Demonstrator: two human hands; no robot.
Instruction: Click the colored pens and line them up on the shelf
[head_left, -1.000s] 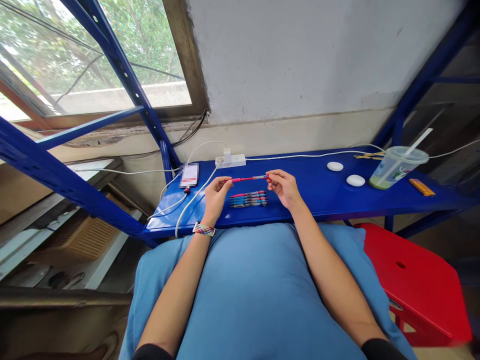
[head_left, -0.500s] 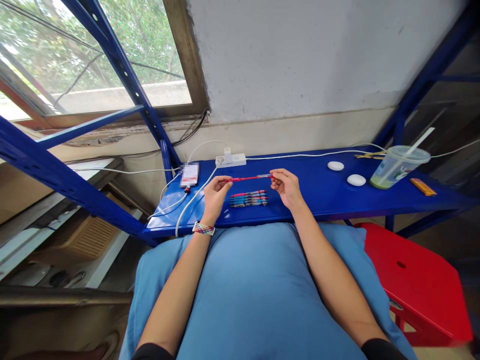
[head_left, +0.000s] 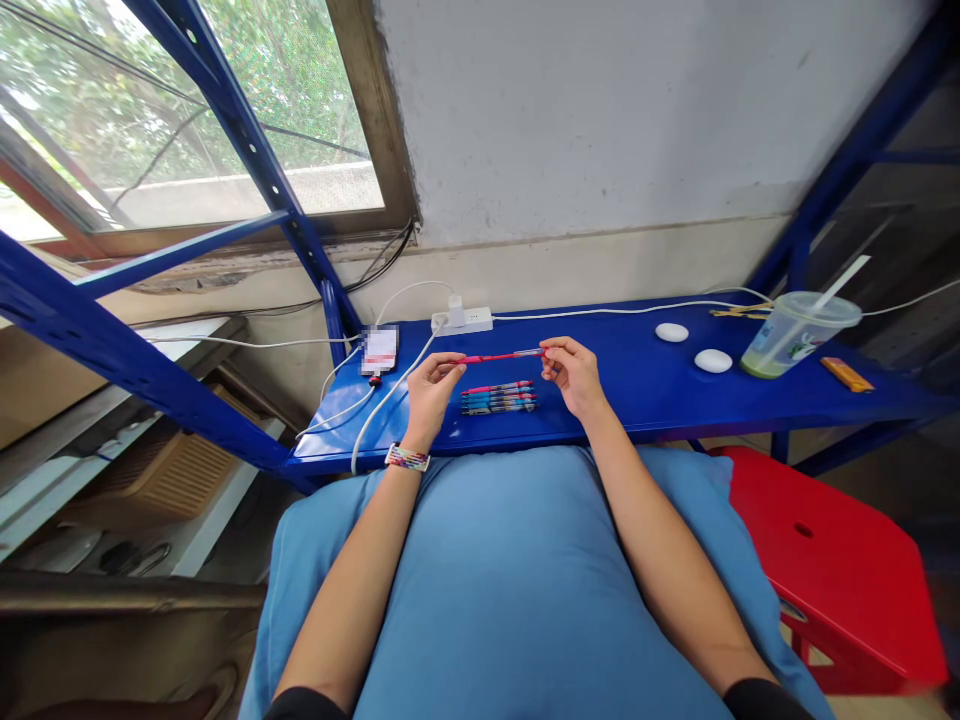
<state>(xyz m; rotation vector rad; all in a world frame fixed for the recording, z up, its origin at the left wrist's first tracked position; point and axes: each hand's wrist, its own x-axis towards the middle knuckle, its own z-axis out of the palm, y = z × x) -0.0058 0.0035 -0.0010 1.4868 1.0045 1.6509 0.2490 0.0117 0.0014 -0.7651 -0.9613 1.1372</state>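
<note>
A red pen (head_left: 491,357) is stretched level between my two hands, above the blue table (head_left: 637,400). My left hand (head_left: 433,390) pinches its left end, and a colourful band circles that wrist. The right end, near a clear part, is between the fingertips of my right hand (head_left: 571,374). Just below the held pen, several pens (head_left: 498,398) lie side by side on the table, red ones at the back and blue ones nearer me.
A phone (head_left: 379,350) with a cable and a white power strip (head_left: 463,320) are at the back left. To the right are two white oval objects (head_left: 712,360), a plastic cup (head_left: 795,335) with a straw, and an orange packet (head_left: 847,374). A red stool (head_left: 832,560) stands at the right.
</note>
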